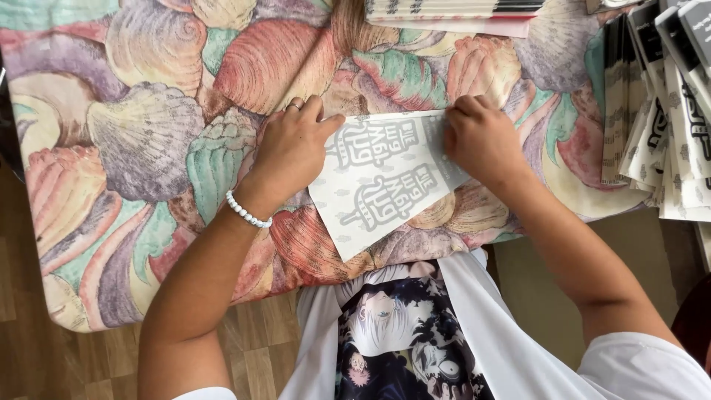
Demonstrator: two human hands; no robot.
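Left hand point(292, 144) presses flat, fingers together, on the white printed paper sheet point(378, 185); right hand point(481, 137) pinches its far edge; the sheet lies between them on the shell-patterned cushion point(148, 133)

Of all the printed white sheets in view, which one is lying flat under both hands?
The single sheet at the cushion's near edge, pressed by the left hand and right hand. The others sit stacked at right and top.

White sheet point(385, 181) bore grey print; cloth point(148, 126) showed pastel seashell pattern in pink, green, purple; bracelet point(246, 212) was white beads.
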